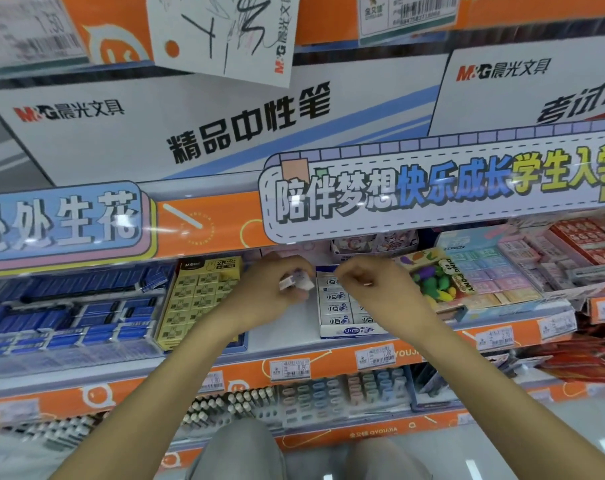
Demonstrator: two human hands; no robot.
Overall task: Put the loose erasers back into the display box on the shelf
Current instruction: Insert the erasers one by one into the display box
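Observation:
A white display box [353, 331] with blue lettering stands on the middle shelf, filled with rows of white erasers [335, 308]. My left hand [276, 289] hovers just left of the box, shut on a few white loose erasers [295, 281]. My right hand [373, 285] is over the box's upper right part with its fingers curled; whether it holds anything is hidden.
A yellow eraser box [197, 299] stands left of my left hand, with blue boxes [69, 313] beyond it. A box of fruit-shaped erasers [439, 282] and pastel erasers [491, 271] lie to the right. The shelf lip [328, 365] carries price tags. A banner [432, 188] overhangs the shelf.

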